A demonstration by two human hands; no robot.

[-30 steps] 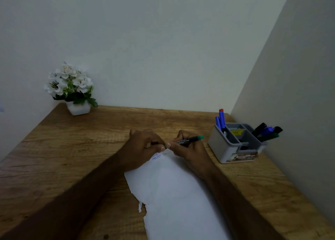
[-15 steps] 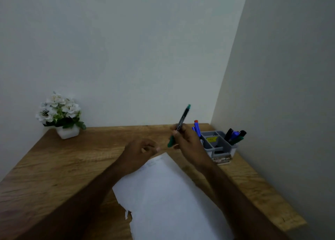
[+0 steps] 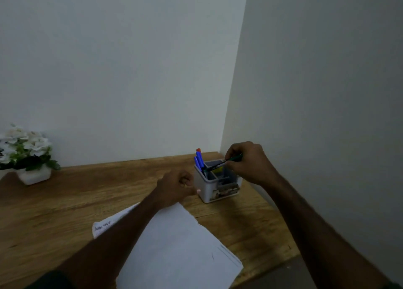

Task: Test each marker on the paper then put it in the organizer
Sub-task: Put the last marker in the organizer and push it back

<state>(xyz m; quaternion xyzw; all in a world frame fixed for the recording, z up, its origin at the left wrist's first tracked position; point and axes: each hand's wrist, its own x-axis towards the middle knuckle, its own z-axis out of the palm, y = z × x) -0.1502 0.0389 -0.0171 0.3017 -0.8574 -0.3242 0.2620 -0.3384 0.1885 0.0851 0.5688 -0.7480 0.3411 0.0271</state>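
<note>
My right hand is poised over the organizer, fingers pinched together around a green marker. The marker lies tilted, its green end up by my fingertips and its dark lower end dipping toward the rear compartment of the organizer, just beside the blue markers. I cannot tell whether its tip has touched the compartment floor.

The organizer is a small grey box with several compartments, standing on the wooden surface near the corner where the two walls meet. A picture label runs along the bottom of its front face. The blue markers stand upright in its rear left compartment, and one with a red top rises just behind them. Something yellow shows inside the organizer below the green marker; it is too small to make out.

My left hand sits just left of the organizer, fingers curled in toward the palm, the thumb tip close to the organizer's left wall. Whether it holds anything I cannot tell; something small and pale shows between the fingers.

The paper lies on the surface in front of the organizer, nearer to me, partly under my left forearm. Small scribbles mark its far left corner.

Well to the left of the organizer, against the back wall, a white pot of white flowers stands on the surface.
</note>
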